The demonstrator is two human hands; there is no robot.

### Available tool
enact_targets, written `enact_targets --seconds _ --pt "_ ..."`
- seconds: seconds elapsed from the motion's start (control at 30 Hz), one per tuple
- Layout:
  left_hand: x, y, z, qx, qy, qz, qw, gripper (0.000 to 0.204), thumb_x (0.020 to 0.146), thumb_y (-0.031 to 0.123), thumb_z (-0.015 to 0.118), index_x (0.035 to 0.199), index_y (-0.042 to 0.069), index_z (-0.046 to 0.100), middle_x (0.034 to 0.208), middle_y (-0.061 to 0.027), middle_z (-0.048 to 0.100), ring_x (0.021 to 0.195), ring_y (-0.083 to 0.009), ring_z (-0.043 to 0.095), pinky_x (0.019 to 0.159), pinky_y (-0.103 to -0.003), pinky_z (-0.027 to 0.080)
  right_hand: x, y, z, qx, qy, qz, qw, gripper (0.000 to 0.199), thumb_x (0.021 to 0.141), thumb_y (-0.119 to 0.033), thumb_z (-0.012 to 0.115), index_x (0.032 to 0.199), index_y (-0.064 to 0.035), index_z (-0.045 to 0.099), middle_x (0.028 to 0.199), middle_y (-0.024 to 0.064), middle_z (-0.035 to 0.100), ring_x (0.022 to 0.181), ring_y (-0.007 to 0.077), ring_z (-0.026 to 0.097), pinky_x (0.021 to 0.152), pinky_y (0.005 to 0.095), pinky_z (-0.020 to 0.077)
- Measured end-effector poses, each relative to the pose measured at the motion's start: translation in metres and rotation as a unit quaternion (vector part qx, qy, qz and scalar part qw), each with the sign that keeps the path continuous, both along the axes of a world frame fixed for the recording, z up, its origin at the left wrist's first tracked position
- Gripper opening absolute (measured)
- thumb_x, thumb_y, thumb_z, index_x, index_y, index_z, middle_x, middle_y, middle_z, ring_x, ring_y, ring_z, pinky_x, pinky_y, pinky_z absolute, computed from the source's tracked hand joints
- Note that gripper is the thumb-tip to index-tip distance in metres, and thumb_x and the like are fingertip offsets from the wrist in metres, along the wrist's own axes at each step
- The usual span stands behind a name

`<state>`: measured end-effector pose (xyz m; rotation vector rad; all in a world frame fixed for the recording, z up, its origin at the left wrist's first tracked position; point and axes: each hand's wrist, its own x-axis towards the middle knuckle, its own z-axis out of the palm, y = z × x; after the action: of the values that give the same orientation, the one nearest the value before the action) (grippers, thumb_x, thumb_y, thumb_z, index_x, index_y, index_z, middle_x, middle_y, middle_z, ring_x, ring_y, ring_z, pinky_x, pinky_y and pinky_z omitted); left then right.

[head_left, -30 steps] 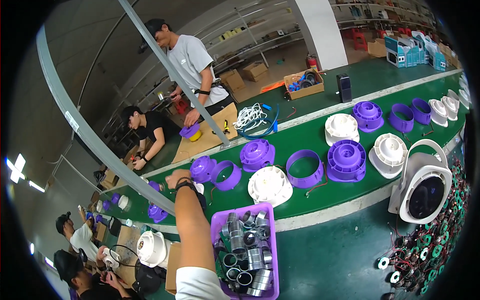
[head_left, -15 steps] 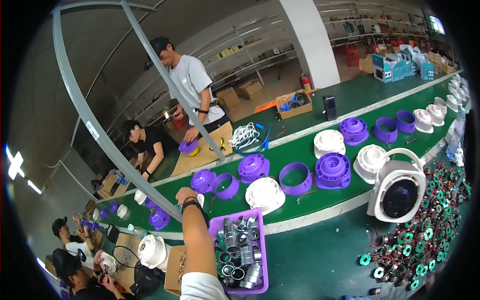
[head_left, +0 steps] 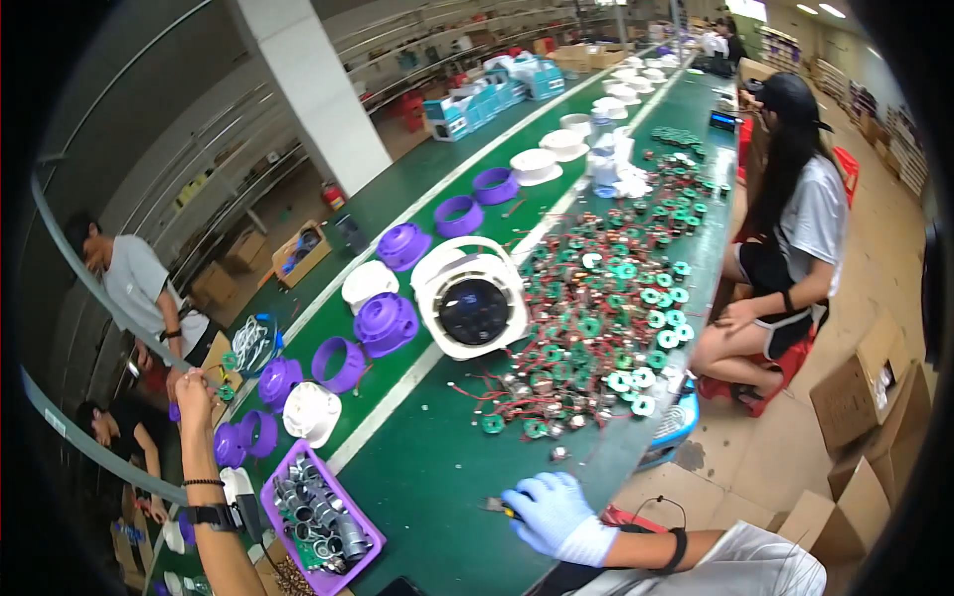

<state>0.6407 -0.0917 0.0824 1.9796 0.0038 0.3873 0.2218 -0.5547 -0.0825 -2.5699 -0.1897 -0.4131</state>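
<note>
My left hand [head_left: 194, 399] is raised over the green conveyor on the left, its fingers closed. Beside its fingers hang small green ring-shaped parts [head_left: 228, 391] on thin wires, which it appears to grip. My right hand [head_left: 553, 512], in a white-blue glove, rests low over the green bench, wrapped round a pair of small pliers [head_left: 495, 506] with yellow-and-black handles. The jaws point left. Between my arms a purple crate [head_left: 370, 544] holds several silver metal cylinders [head_left: 323, 507]. A large heap of green ring parts with red wires [head_left: 596, 308] covers the bench ahead.
Purple housings [head_left: 386, 323] and white housings [head_left: 311, 412] line the conveyor. A white device with a round black front [head_left: 472, 310] stands beside the heap. One person [head_left: 795, 219] sits at right, another [head_left: 139, 283] stands at left. Cardboard boxes [head_left: 865, 397] lie on the floor.
The view has swung right, bringing the parts heap and my gloved right hand with pliers into sight. My left hand, earlier low at the conveyor, is now raised with green ring parts beside it.
</note>
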Motion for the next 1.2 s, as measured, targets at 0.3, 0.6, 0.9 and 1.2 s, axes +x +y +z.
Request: enact_targets --seconds 0.3,0.6,0.9,1.2 --pt "-0.182 -0.340 0.055 -0.118 0.147 -0.364 0.912 0.017 0.100 0.013 0.048 0.083 0.009 0.050 0.073 0.0014 0.043 0.058 -0.0079 0.038 0.052 -0.024 0.030 0.035 0.073 0.002 0.017 0.006 0.023 1.000 0.038 0.084 -0.022 0.066 0.117 -0.0048 0.061 0.112 0.0140 0.059 0.110 0.0307 0.054 0.099 0.0446 0.0409" --pt "-0.202 -0.554 -0.025 0.008 0.097 -0.437 0.894 0.024 0.103 0.019 0.047 0.100 0.001 0.063 0.076 -0.0012 0.056 0.066 -0.0118 0.056 0.061 -0.027 0.048 0.047 0.080 -0.023 0.024 0.061 0.050 0.997 0.049 0.085 -0.027 0.064 0.127 -0.0023 0.056 0.121 0.0170 0.057 0.115 0.0332 0.054 0.102 0.0466 0.0400" --pt "-0.271 -0.473 -0.040 0.204 -0.122 -0.378 0.895 0.035 0.101 0.023 0.055 0.123 -0.004 0.059 0.118 -0.0272 0.063 0.109 -0.0393 0.064 0.095 -0.044 0.050 0.087 0.088 -0.073 0.122 -0.083 0.103 0.984 0.028 0.086 -0.027 0.058 0.107 -0.0107 0.066 0.103 0.0165 0.069 0.099 0.0352 0.065 0.082 0.0477 0.0502" --pt "-0.442 -0.313 -0.009 -0.122 -0.060 -0.327 0.935 0.021 0.105 0.013 0.052 0.114 -0.002 0.062 0.100 -0.0097 0.065 0.091 -0.0152 0.065 0.078 -0.028 0.052 0.130 -0.009 0.143 -0.138 -0.116 0.108 0.978 0.020 0.082 -0.022 0.063 0.089 -0.0041 0.069 0.091 0.0183 0.067 0.087 0.0347 0.066 0.078 0.0477 0.0507"
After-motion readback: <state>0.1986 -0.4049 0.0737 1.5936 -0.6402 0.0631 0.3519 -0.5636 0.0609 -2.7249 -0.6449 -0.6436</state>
